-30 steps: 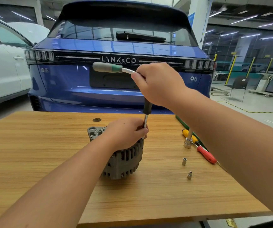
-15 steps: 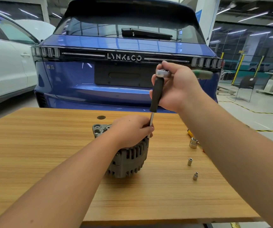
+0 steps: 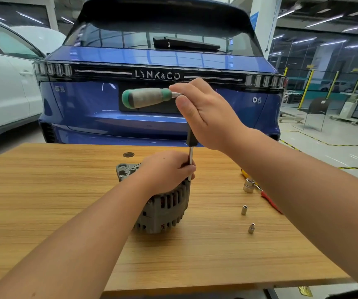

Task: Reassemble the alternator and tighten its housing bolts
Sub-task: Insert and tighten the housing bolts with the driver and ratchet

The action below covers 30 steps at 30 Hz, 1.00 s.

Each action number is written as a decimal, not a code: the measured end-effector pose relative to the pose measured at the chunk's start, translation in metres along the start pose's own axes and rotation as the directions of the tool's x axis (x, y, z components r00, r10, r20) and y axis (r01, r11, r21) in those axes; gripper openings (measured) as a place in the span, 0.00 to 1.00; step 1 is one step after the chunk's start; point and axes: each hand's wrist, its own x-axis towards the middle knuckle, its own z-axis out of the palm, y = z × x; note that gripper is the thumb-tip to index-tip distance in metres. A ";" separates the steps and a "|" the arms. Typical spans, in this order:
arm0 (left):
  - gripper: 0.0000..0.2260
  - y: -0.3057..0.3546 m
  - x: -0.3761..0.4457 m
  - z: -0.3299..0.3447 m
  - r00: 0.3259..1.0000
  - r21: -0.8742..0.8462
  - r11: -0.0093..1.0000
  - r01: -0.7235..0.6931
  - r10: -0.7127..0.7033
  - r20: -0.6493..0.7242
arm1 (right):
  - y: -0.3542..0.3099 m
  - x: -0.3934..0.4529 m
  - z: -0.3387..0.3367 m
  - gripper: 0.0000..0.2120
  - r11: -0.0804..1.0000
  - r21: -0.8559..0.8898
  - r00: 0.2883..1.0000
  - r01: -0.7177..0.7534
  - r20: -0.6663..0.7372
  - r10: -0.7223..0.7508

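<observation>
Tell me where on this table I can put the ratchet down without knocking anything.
Widest bare patch: the table left of the alternator, out to its left edge. The near strip in front of the alternator is bare too, though both forearms cross above it. Crowded: the right side, where three loose sockets and screwdrivers lie beside the right arm.

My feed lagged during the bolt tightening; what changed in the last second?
The ratchet handle swung right, then back left, turned by the right hand. The left hand kept steadying the extension shaft on the alternator; the loose sockets stayed put.
</observation>
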 end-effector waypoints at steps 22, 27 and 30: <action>0.07 -0.002 0.000 0.000 1.000 -0.010 1.000 -0.023 0.023 0.017 | -0.016 0.046 -0.029 0.06 0.181 0.554 0.532 -0.813 0.580 0.617; 0.09 0.000 0.001 -0.002 0.999 0.003 1.000 -0.009 0.009 0.037 | -0.007 0.027 -0.009 0.05 -0.236 0.849 0.579 -0.472 0.501 0.643; 0.10 0.001 0.001 -0.002 1.000 -0.001 1.000 0.003 -0.003 0.029 | -0.008 0.013 0.003 0.02 -0.135 0.952 0.703 -0.276 0.295 0.647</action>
